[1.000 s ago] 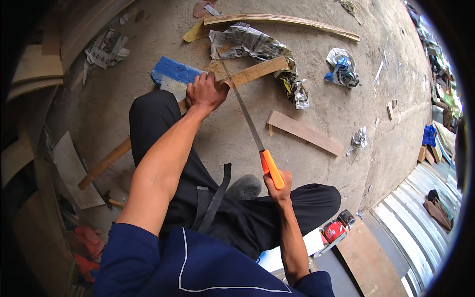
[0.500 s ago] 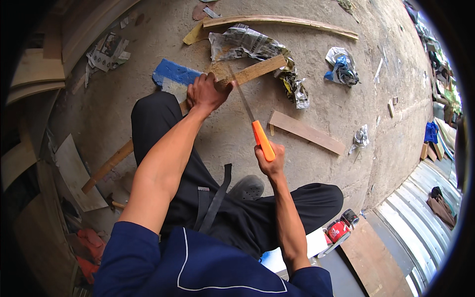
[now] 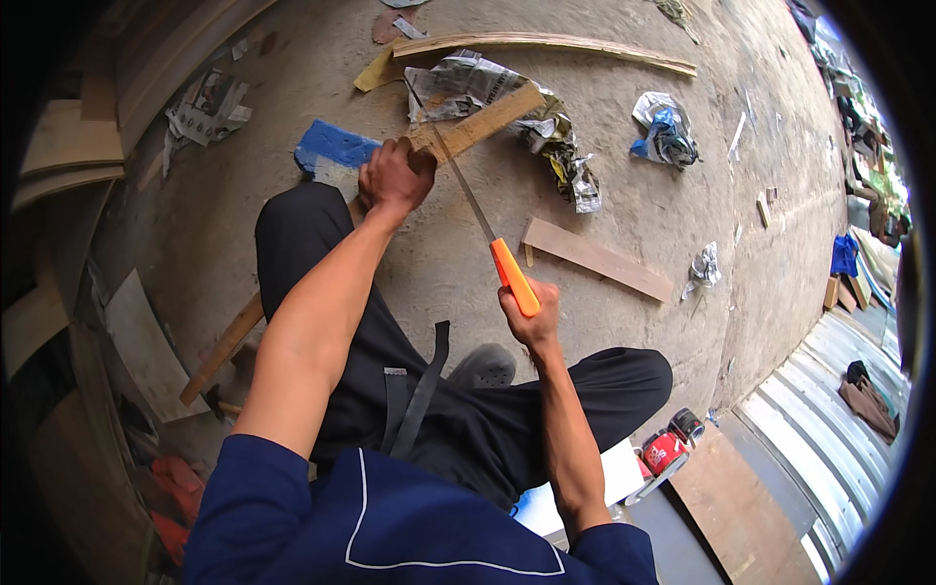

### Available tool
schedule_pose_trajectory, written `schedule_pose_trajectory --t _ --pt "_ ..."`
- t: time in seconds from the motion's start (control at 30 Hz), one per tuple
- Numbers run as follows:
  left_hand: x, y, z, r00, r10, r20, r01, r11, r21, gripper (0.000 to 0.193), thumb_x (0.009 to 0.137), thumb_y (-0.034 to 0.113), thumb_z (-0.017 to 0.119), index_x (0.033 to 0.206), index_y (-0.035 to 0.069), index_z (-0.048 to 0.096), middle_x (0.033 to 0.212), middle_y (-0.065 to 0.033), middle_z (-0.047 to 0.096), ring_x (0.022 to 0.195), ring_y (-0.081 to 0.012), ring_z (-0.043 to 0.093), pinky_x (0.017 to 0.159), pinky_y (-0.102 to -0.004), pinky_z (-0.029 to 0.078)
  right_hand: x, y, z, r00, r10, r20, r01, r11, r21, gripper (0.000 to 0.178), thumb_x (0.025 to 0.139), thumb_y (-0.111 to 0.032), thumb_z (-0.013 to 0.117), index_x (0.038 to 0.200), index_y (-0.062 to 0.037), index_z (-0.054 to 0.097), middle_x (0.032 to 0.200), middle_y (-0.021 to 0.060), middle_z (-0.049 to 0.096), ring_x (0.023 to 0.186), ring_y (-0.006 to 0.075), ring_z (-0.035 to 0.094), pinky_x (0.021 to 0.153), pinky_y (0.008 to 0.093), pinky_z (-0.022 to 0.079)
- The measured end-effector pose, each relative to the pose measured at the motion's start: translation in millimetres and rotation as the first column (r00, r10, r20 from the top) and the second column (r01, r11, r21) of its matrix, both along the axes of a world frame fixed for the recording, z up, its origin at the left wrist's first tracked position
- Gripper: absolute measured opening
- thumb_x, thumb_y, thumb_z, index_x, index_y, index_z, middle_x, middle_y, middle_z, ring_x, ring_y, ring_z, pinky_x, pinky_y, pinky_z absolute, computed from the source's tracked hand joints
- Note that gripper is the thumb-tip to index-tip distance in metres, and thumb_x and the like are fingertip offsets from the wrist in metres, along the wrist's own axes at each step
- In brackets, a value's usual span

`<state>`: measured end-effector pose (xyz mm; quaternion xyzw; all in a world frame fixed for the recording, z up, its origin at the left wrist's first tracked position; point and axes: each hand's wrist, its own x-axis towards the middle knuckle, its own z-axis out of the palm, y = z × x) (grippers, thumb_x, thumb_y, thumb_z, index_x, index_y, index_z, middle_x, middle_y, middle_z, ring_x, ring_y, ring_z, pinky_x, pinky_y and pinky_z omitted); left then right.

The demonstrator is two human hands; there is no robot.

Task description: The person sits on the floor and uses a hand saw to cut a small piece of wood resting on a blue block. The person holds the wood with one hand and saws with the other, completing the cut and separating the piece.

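Observation:
My right hand (image 3: 532, 314) is closed round the orange handle of a handsaw (image 3: 514, 276). Its thin blade slants up and to the left, crossing a narrow wooden board (image 3: 487, 122) just right of my left hand (image 3: 397, 178). That hand presses down on the board with its fingers bent over it. The board runs down to the left beneath my bent left leg, and its other end (image 3: 224, 351) shows beyond the knee. A blue-painted block (image 3: 336, 146) lies just left of my left hand. Crumpled newspaper (image 3: 468, 83) lies under and behind the board's far end.
A short plank (image 3: 597, 259) lies to the right on the concrete floor, and a long wood strip (image 3: 546, 44) at the far side. Crumpled paper (image 3: 666, 130) sits farther right. A red can (image 3: 665, 450) stands by my right knee. A hammer-like tool (image 3: 229, 408) is at the left.
The board has tilted slightly, its far end shifting up and left. More of the saw blade now shows beyond the board. Both hands keep their holds.

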<state>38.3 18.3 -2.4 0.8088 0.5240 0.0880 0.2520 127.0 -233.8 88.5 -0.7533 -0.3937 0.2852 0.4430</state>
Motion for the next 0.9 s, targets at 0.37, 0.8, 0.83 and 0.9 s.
schedule_pose_trajectory --t 0.37,0.8,0.83,0.9 --pt "-4.0 -12.1 8.9 0.989 -0.145 -0.038 0.147 0.988 0.057 0.033 0.079 0.040 0.064 0.092 0.009 0.064 0.094 -0.0108 0.063 0.095 -0.0310 0.060 0.080 -0.0450 0.045 -2.2 3.9 -14.2 1.000 0.011 -0.025 -0.011 1.000 0.000 0.009 0.073 -0.008 0.063 0.070 -0.0002 0.060 0.056 0.0140 0.054 0.046 0.0258 0.056 0.049 0.0328 0.044" --pt "-0.2 -13.9 -2.0 0.990 -0.119 -0.074 0.123 0.991 0.052 0.039 0.078 0.044 0.065 0.094 0.009 0.066 0.098 -0.0117 0.063 0.099 -0.0300 0.059 0.082 -0.0436 0.042 -4.8 -0.5 -4.1 0.999 0.019 -0.029 -0.021 0.998 -0.052 0.009 0.072 -0.010 0.065 0.071 -0.0023 0.062 0.060 0.0139 0.059 0.050 0.0284 0.060 0.051 0.0339 0.047" --pt "-0.8 -14.2 -4.5 0.989 -0.124 -0.076 0.128 0.990 0.064 0.039 0.077 0.044 0.065 0.094 0.009 0.066 0.098 -0.0117 0.063 0.099 -0.0301 0.059 0.082 -0.0437 0.042 -4.5 0.2 -2.4 0.999 0.013 -0.032 -0.015 0.999 -0.043 0.009 0.071 -0.011 0.066 0.071 -0.0025 0.062 0.060 0.0140 0.059 0.051 0.0286 0.060 0.051 0.0341 0.047" --pt "1.1 -12.1 -7.6 0.992 -0.106 -0.072 0.111 0.991 0.075 0.039 0.077 0.043 0.065 0.096 0.009 0.067 0.098 -0.0118 0.063 0.099 -0.0301 0.059 0.082 -0.0438 0.042 -2.3 3.3 -0.5 1.000 0.027 -0.014 -0.028 0.997 -0.070 0.009 0.071 -0.011 0.066 0.070 -0.0027 0.062 0.061 0.0140 0.060 0.052 0.0291 0.061 0.052 0.0345 0.047"
